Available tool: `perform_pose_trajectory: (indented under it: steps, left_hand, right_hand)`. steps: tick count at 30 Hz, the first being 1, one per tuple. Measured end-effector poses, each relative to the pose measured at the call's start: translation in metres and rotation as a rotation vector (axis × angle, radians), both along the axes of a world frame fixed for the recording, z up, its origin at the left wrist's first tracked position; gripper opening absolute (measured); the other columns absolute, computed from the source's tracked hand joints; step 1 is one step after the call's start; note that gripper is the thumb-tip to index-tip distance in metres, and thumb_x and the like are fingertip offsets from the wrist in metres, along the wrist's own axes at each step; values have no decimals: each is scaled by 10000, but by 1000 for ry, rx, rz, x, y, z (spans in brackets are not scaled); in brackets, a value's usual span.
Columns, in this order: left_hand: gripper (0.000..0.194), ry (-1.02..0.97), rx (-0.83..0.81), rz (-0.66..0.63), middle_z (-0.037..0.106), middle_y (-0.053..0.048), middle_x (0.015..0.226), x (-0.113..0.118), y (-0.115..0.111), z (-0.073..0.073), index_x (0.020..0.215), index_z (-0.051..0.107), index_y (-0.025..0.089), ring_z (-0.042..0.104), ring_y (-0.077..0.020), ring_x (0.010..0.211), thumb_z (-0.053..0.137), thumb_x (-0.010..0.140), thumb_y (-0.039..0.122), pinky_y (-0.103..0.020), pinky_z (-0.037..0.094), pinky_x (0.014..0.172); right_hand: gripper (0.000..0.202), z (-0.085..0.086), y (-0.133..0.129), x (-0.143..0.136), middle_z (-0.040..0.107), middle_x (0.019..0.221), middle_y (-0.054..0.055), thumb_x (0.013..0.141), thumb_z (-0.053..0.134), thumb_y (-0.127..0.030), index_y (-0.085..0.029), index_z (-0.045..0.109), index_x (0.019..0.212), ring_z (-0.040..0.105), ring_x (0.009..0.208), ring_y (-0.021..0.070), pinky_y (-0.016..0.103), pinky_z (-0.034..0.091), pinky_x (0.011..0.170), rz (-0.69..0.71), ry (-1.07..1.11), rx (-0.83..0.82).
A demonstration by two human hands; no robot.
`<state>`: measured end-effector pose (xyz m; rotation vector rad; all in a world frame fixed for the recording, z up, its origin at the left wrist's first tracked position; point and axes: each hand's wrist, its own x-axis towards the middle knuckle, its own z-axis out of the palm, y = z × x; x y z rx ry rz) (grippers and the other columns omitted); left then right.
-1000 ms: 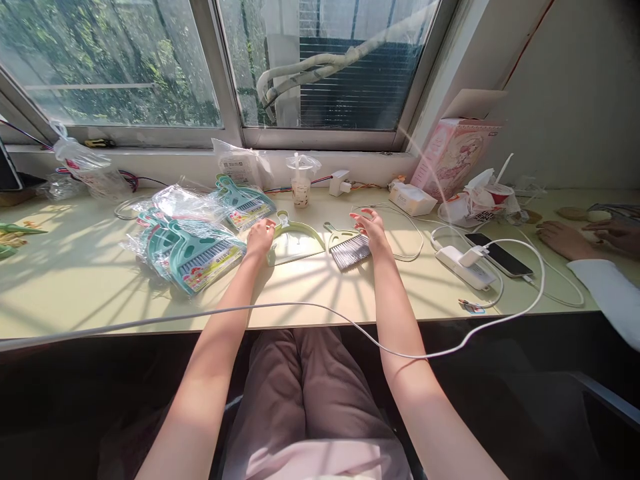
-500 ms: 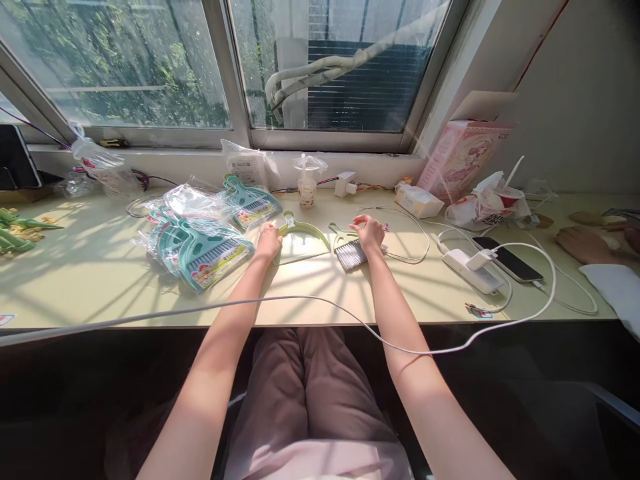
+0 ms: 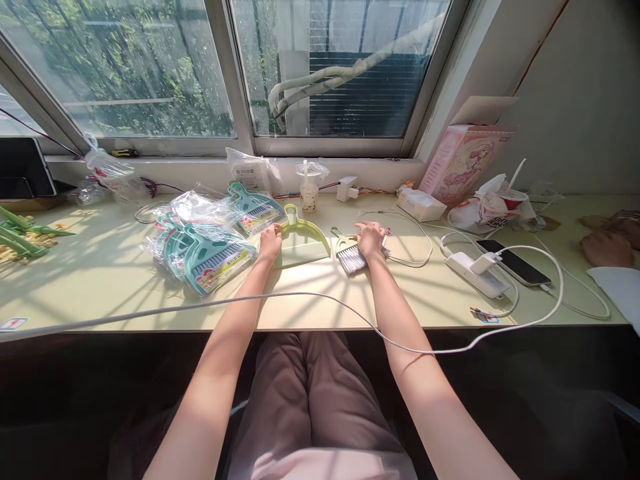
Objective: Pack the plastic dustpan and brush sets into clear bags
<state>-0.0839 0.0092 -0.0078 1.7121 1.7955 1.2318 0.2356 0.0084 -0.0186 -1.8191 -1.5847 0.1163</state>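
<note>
A pale green dustpan [image 3: 303, 257] lies on the table, its handle toward the window. My left hand [image 3: 271, 242] is closed on its left edge. Right of it lies a small green hand brush [image 3: 353, 260] with grey bristles facing me and its handle pointing left. My right hand [image 3: 371, 240] bends its fingers over the brush's right part, hiding some of it; the fingertips are partly out of sight. Left of my left hand is a pile of teal dustpan-and-brush sets [image 3: 200, 257] in clear plastic.
A white cable [image 3: 300, 294] crosses over my forearms. A power strip [image 3: 477, 275] and a phone [image 3: 515, 263] lie on the right. Along the back stand a lidded cup [image 3: 309, 190], a tissue pack [image 3: 421, 204] and a pink box [image 3: 465, 163]. Another person's hand [image 3: 607, 247] rests far right.
My right hand's fingers have settled lower over the brush. My left hand stays at the dustpan's edge. The other person's hand has shifted right, and the view has tilted slightly.
</note>
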Motion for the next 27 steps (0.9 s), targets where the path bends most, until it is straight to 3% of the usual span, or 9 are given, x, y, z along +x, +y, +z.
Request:
perform_pose_trajectory:
  steps: [2,5,12,17,20,23,25,27]
  left_hand:
    - [356,11,-2,-1,775,-187,1191,0,-1,1,1189,720,162,707,-348,1234,521,903,89,-491,520,1141]
    - [376,1,-5,-6,775,-187,1178,1,0,2,1220,703,160,714,-348,1201,482,924,87,-499,537,1098]
    - [387,-128,32,97,779,-129,1143,-3,3,5,1226,686,201,731,-312,1126,487,915,88,-460,555,1061]
    - [467,-194,55,118,780,-131,1175,-2,0,10,1372,625,183,741,-293,1110,454,944,104,-459,563,1072]
    - [526,-212,94,115,768,-120,1316,-1,-3,12,1412,617,208,716,-274,1250,442,930,93,-446,535,1146]
    - [561,-232,120,140,736,-116,1428,-3,0,12,1426,640,208,666,-263,1373,447,912,91,-424,497,1205]
    - [538,-243,117,142,735,-139,1433,-6,3,12,1409,672,181,660,-280,1390,463,918,120,-430,486,1216]
    - [483,-225,124,66,745,-166,1408,-8,6,12,1376,706,159,670,-308,1373,498,941,187,-456,491,1206]
  right_hand:
    - [124,0,0,1,760,1259,164,902,693,-193,-228,812,907,557,1351,398,640,332,1204,35,-88,-41]
    - [158,0,1,-1,716,1296,133,913,681,-194,-239,770,792,525,1354,363,636,285,1234,69,-163,-49]
    - [107,3,-1,-9,674,1322,113,895,796,-307,-261,800,798,494,1326,347,673,228,1254,155,-178,-57]
    - [124,11,-5,-15,742,1211,103,889,783,-239,-249,802,766,583,1269,337,605,312,1223,226,-147,-124]
    - [124,18,-9,-20,790,1032,67,908,738,-199,-248,784,805,687,1111,278,505,425,1152,274,18,-129]
    - [100,25,-13,-25,776,844,17,885,759,-235,-248,751,786,704,823,209,386,547,935,344,303,-100]
    - [133,30,-17,-29,769,806,8,829,825,-315,-244,736,761,679,733,191,355,574,827,401,502,-69]
    - [199,35,-21,-37,787,856,23,796,859,-404,-238,749,800,678,729,186,356,595,817,441,664,10]
